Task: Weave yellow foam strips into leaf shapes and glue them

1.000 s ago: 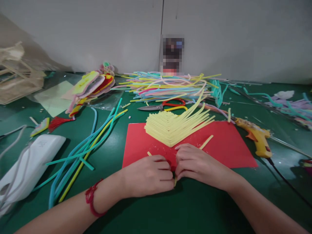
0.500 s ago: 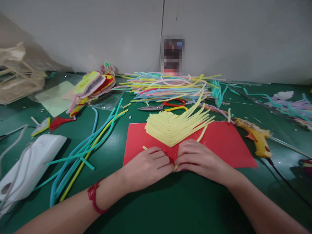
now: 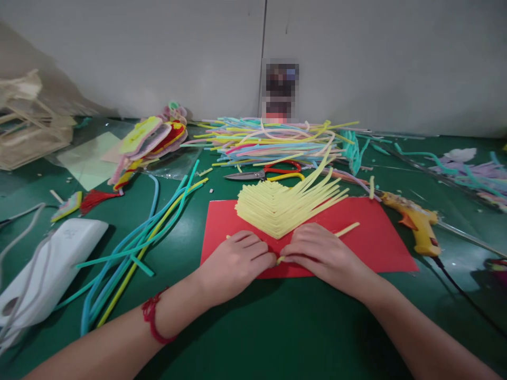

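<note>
Both my hands grip one pale yellow pipe cleaner (image 3: 347,229), its middle showing between my fingertips and its right end sticking out past my knuckles. My left hand (image 3: 241,264) is closed on its left part, and a short tip shows behind that hand. Fingers pinched, my right hand (image 3: 322,256) holds the other side. Under both hands lies a red sheet (image 3: 376,237). Just beyond them, a heart-like fan of yellow pipe cleaners (image 3: 273,208) rests on the sheet, layered in a V pattern with loose ends spreading up and right.
Scissors (image 3: 257,174) lie behind the fan, before a heap of coloured pipe cleaners (image 3: 277,142). A yellow glue gun (image 3: 415,221) with a cord is at right. Blue and green pipe cleaners (image 3: 138,248) and a white power strip (image 3: 59,264) are at left.
The held pipe cleaner's right end has swung down, from steep to nearly level. My fingertips have shifted slightly away from me, up over the sheet's near edge.
</note>
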Demonstrator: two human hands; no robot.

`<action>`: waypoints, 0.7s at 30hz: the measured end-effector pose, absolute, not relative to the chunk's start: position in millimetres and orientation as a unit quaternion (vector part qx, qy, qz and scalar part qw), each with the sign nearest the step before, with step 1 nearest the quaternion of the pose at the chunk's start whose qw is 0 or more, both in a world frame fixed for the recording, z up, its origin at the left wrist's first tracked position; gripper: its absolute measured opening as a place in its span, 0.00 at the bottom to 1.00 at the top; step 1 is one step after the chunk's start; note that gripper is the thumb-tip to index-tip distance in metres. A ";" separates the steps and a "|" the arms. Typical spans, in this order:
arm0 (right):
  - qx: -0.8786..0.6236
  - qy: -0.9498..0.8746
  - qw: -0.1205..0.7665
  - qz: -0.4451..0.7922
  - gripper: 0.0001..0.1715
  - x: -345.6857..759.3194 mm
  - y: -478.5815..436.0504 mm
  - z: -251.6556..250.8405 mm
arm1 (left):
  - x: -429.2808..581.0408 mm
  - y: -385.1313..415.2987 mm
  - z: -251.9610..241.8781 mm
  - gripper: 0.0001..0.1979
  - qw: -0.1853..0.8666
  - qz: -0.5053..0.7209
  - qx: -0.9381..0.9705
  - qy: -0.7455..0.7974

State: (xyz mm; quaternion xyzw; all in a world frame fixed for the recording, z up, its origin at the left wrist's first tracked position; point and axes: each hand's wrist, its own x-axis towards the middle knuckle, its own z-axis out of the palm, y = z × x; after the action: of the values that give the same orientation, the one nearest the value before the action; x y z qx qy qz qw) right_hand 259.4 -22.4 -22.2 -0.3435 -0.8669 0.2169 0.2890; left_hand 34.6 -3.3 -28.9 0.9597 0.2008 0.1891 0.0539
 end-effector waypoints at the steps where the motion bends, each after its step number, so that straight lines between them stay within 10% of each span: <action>1: -0.341 -0.869 0.290 0.210 0.10 259.9 -21.9 -22.1 | 34.9 -3.2 -29.0 0.11 0.051 0.193 0.958 0.204; 21: -0.381 -0.879 0.265 0.111 0.10 257.7 -27.6 -18.2 | 36.0 -4.4 -31.6 0.08 0.047 0.217 0.952 0.211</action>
State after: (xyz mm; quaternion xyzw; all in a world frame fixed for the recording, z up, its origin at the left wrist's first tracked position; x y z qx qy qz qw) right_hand 257.7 -27.6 -18.2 -0.3814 -0.8786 0.1114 0.2650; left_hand 36.0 -4.4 -31.6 0.9520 0.2106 0.2171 0.0470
